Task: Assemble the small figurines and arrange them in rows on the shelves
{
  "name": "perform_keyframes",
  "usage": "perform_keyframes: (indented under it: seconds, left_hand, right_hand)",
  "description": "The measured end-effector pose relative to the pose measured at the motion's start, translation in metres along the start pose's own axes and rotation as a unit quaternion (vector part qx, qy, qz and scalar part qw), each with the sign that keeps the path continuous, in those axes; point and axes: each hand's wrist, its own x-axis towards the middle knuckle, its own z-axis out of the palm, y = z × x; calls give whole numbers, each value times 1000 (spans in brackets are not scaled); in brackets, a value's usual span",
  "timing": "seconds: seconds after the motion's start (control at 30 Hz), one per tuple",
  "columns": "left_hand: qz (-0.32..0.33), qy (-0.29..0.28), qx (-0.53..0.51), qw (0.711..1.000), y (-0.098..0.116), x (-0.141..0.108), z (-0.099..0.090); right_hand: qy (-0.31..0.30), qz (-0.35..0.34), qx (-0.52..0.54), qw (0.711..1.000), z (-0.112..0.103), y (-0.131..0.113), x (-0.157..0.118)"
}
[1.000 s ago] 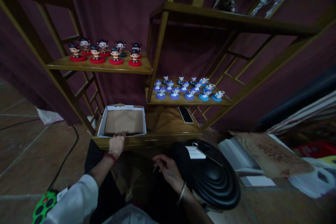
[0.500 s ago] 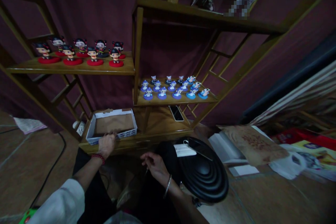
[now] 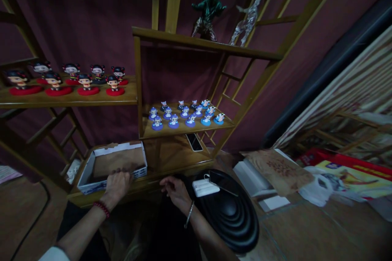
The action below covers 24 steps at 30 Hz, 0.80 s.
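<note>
My left hand (image 3: 118,185), a red beaded bracelet at its wrist, has its fingers curled over the near rim of a shallow cardboard box (image 3: 141,171). The box has white and blue patterned walls and a brown inside, and sits on the lowest shelf. My right hand (image 3: 176,191), with a silver bangle, hovers in front of that shelf; its fingers are loosely bent and apart, with nothing visible in them. Small purple and blue figurines (image 3: 173,121) stand in rows on the middle shelf. Larger figurines with red bases (image 3: 87,85) line the left shelf.
A phone (image 3: 194,142) lies on the lowest shelf. On the black ridged stool (image 3: 229,212) rest a white face mask (image 3: 206,187) and a dark flat device. A green figure (image 3: 211,12) and a clear deer figure (image 3: 248,18) stand above. Paper and plastic bags (image 3: 317,189) lie right.
My view has swung right and up, so the shelves appear further left and lower, and the top figures show fully. My left hand stays at the box rim; my right hand keeps its loose pose.
</note>
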Motion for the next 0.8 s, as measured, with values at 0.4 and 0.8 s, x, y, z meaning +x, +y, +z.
perform_keyframes:
  seconds: [0.4, 0.8]
  left_hand:
    - [152, 132, -90, 975, 60, -1, 12]
    - [311, 53, -210, 925, 154, -16, 49]
  right_hand:
    - [158, 36, 131, 978, -56, 33, 20]
    - [231, 63, 74, 968, -108, 102, 11]
